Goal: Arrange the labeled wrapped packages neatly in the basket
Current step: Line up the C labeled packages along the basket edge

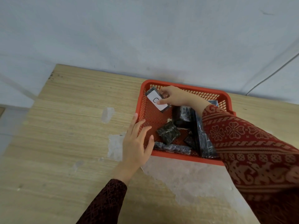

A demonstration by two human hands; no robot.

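Note:
An orange-red plastic basket (187,156) stands on the table against the wall. My right hand (174,96) reaches into its far left corner and grips a dark wrapped package with a white label (156,101). My left hand (137,141) rests with spread fingers against the basket's near left wall, holding nothing. Several more dark wrapped packages lie inside: a square one (168,135) in the middle, a long flat one (172,148) along the near wall, a blocky one (182,116) behind, and one upright (205,143) at the right. My right sleeve hides the basket's right side.
The wooden table (68,126) has worn pale patches near the basket's front. A light wall rises just behind the basket. A thin cable (271,75) runs down the wall at the right.

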